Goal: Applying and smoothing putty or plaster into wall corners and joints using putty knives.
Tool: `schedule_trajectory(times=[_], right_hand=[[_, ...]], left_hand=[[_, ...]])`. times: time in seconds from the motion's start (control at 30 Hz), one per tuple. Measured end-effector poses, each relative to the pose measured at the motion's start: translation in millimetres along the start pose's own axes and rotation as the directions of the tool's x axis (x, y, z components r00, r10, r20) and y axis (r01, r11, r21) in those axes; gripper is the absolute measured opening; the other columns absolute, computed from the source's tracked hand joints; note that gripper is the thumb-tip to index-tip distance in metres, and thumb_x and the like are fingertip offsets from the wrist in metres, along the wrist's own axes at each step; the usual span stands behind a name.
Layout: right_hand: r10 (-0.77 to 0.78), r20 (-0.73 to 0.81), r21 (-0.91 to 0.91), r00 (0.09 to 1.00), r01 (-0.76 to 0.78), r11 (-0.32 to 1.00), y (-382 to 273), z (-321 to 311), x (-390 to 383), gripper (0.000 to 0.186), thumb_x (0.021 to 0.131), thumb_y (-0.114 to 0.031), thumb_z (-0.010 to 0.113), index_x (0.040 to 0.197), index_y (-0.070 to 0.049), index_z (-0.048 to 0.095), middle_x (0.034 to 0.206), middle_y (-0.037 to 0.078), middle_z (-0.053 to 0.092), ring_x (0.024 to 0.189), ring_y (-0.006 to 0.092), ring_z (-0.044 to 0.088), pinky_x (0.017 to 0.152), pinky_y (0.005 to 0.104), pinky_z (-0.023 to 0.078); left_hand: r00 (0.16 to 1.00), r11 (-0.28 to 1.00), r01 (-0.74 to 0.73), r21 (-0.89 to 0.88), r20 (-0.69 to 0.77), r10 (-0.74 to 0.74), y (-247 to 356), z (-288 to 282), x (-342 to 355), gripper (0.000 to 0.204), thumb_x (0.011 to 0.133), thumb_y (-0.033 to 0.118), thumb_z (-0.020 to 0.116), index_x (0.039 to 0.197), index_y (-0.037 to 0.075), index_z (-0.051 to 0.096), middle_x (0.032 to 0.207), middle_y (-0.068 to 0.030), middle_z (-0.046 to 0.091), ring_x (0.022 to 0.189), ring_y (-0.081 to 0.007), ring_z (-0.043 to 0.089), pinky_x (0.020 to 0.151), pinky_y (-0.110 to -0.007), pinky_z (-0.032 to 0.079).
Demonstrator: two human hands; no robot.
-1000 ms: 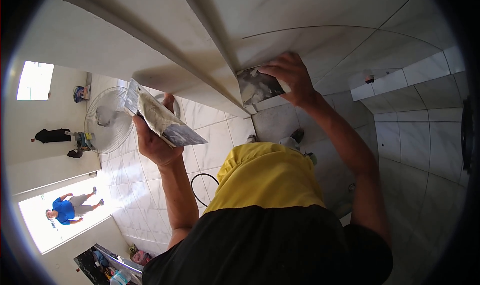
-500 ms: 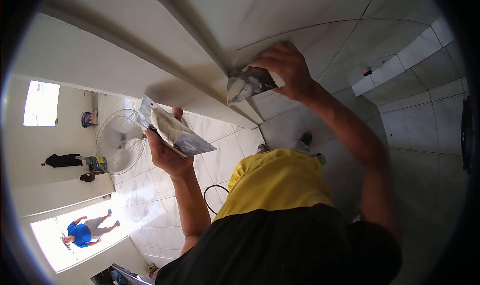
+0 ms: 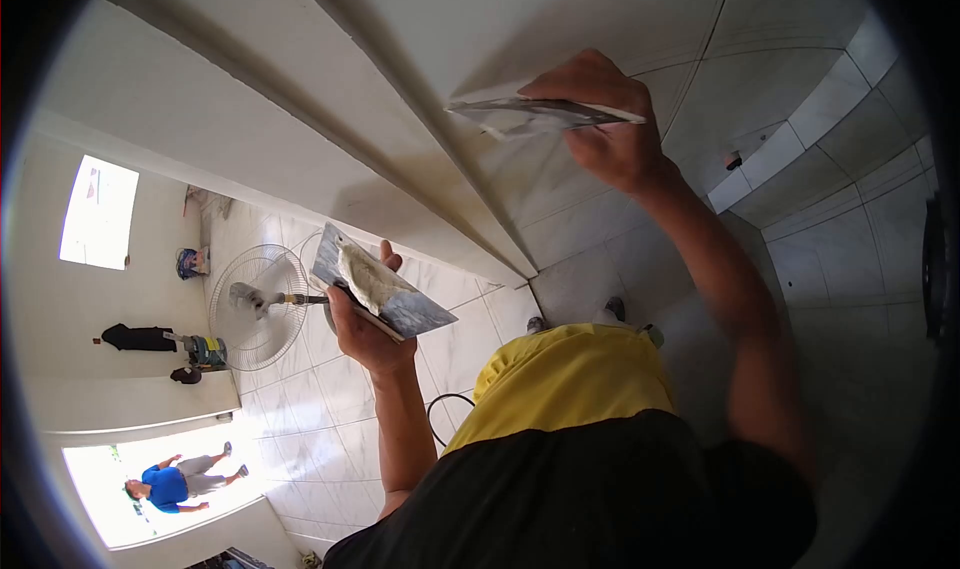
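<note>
My left hand (image 3: 375, 334) is closed around a flat rectangular steel trowel (image 3: 425, 319), held out to the left of my body. A thick mound of whitish putty (image 3: 362, 274) lies along its face. Higher up and to the right, my right hand (image 3: 620, 139) grips a wide putty knife (image 3: 540, 117), its blade smeared with putty and seen nearly edge-on. The blade is over the pale wall (image 3: 560, 19), near the groove beside the door frame (image 3: 400, 99); whether it touches the wall I cannot tell.
A standing fan (image 3: 258, 307) is on the tiled floor to the left, with a black cable (image 3: 440, 409) nearer my legs. A person in a blue shirt (image 3: 168, 484) is in the bright doorway at lower left. Tiled ledges (image 3: 815, 174) run along the right.
My right hand has moved up and slightly right, turning the putty knife from face-on to nearly edge-on. The loaded trowel in my left hand sits a little farther right and lower in view.
</note>
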State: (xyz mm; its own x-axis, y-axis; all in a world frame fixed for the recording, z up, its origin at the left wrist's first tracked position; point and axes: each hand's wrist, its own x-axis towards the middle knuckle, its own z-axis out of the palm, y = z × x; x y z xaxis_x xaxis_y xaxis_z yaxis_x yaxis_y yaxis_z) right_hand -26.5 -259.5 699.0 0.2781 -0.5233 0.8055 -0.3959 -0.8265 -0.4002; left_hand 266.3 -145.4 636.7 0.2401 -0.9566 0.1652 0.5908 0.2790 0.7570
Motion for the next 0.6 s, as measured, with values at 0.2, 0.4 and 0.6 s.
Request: schedule_trajectory(times=[0.2,0.4,0.6], right_hand=[[0.604,0.417,0.724,0.679,-0.65,0.232,-50,1,-64,0.024,0.081,-0.012,0.067,0.102,-0.002,0.06,0.089,0.001,0.062,0.079,0.0089,0.054,0.073,0.024,0.043],[0.647,0.617,0.605,0.448,-0.796,-0.026,-21,-11,-120,0.018,0.084,-0.016,0.065,0.089,0.001,0.064,0.08,0.004,0.064,0.074,0.0099,0.058,0.067,0.0272,0.047],[0.78,0.479,0.313,0.402,-0.909,0.276,17,-59,-164,0.019,0.084,-0.015,0.064,0.086,0.004,0.064,0.068,0.006,0.063,0.061,0.0122,0.058,0.055,0.0271,0.046]], left_hand=[[0.913,0.867,0.394,-0.304,0.019,-0.408,-65,26,-58,0.045,0.098,0.037,0.036,0.131,0.007,0.042,0.122,-0.0077,0.054,0.104,-0.021,0.056,0.089,-0.037,0.046],[0.913,0.898,0.402,-0.179,0.005,-0.407,-108,64,-57,0.042,0.098,0.033,0.039,0.128,0.003,0.043,0.121,-0.0104,0.055,0.106,-0.0226,0.056,0.09,-0.037,0.047],[0.883,0.88,0.464,-0.099,-0.031,-0.469,-140,60,-70,0.045,0.096,0.038,0.042,0.126,0.005,0.044,0.116,-0.0116,0.057,0.1,-0.0237,0.059,0.084,-0.038,0.05]])
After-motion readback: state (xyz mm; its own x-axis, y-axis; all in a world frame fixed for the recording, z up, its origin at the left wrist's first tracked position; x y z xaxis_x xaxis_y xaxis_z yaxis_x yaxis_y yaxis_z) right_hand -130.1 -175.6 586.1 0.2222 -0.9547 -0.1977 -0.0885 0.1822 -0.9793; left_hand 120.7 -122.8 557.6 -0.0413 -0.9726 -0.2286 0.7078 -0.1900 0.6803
